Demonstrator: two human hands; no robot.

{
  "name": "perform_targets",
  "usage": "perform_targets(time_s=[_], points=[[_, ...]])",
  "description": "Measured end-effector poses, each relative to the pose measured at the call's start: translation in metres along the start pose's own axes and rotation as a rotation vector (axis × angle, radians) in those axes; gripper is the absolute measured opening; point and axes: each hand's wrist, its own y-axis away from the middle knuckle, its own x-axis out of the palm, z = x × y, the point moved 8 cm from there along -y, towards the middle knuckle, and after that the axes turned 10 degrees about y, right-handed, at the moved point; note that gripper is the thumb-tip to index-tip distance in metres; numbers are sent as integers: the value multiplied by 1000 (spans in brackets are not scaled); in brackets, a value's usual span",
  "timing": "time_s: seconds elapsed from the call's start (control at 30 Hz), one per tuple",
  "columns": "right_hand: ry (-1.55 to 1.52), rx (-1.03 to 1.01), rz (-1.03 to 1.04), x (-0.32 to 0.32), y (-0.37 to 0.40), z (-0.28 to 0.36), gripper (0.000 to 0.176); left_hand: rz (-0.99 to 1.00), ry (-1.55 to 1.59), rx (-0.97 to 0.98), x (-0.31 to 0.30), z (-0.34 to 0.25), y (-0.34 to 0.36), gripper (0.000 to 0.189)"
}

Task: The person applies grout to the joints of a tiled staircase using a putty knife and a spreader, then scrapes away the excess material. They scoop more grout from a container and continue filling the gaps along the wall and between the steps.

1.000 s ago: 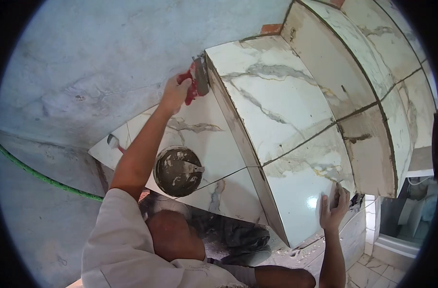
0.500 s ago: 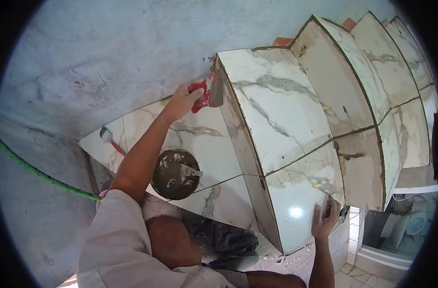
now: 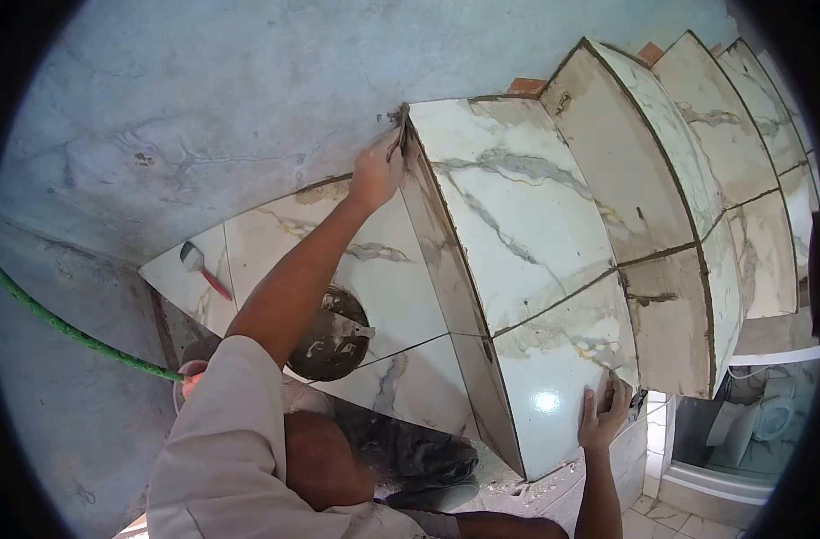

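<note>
At the top corner of the tiled step (image 3: 554, 216), by the blue wall (image 3: 239, 99), my left hand (image 3: 376, 178) is closed around the scraper (image 3: 398, 139), which is seen nearly edge-on and mostly hidden. Its fingers are at the dark joint between riser and wall. My right hand (image 3: 605, 413) rests on the lower end of the same step's marbled tile, thumb and fingers apart, with nothing visible in it. Below my left forearm sits a round container of grey mortar (image 3: 324, 355) with a flat metal blade (image 3: 349, 329) across it.
A red-handled scraper (image 3: 207, 271) lies on the lower tiles at left. The green hose (image 3: 86, 340) runs along the left side. More tiled steps (image 3: 715, 117) rise at right, and a toilet (image 3: 774, 418) shows through an opening at lower right.
My left hand has moved up and right to the corner, and the scraper has turned from broadside to edge-on. My right hand has stayed in nearly the same place on the tile.
</note>
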Motion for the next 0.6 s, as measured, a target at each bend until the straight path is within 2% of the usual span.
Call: perform_targets(time_s=[0.03, 0.1, 0.23, 0.3, 0.43, 0.5, 0.6], points=[[15, 1, 7, 1, -1, 0, 49, -1, -1, -1, -8, -4, 5, 32], [11, 3, -1, 1, -1, -1, 49, 175, 120, -97, -16, -1, 17, 33], [8, 3, -8, 2, -1, -1, 49, 91, 295, -178, -28, 23, 25, 33], [37, -8, -1, 1, -1, 1, 49, -33, 174, -101, -36, 19, 10, 35], [49, -36, -8, 1, -2, 1, 50, -6, 109, -147, -16, 21, -3, 36], [43, -24, -6, 1, -2, -1, 50, -20, 98, -42, -12, 13, -3, 37], [35, -17, -8, 4, 1, -4, 50, 54, 156, -6, -9, 13, 3, 37]])
